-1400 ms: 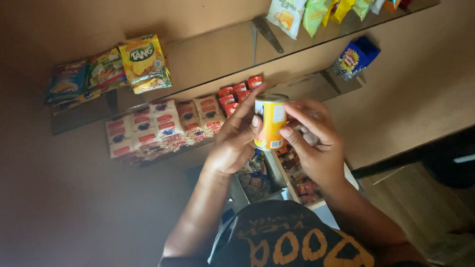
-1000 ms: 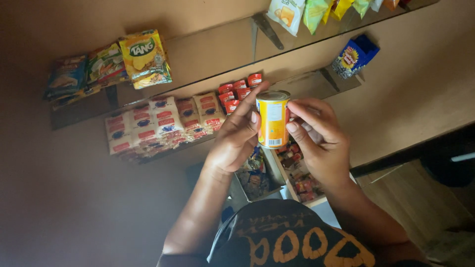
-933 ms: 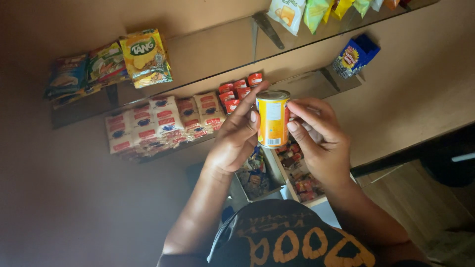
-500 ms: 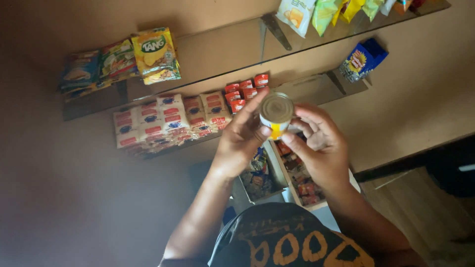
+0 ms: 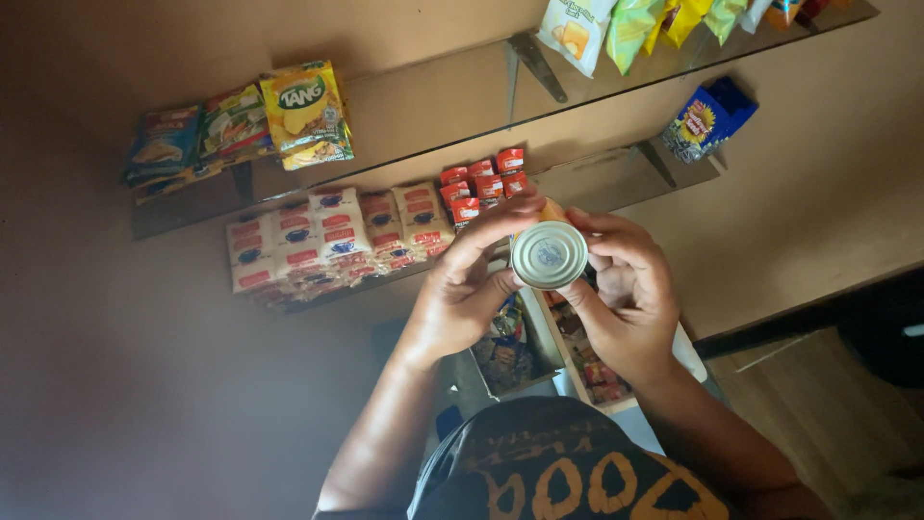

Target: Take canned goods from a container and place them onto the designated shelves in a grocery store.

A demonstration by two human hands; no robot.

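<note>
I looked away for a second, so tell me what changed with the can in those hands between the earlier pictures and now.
The can has been tipped: earlier its yellow-orange side faced the camera, now its round metal end does. Both the left hand and the right hand kept hold of it throughout, fingers around its rim. The packets on the glass shelves stayed as they were; the view shifted slightly.
</note>
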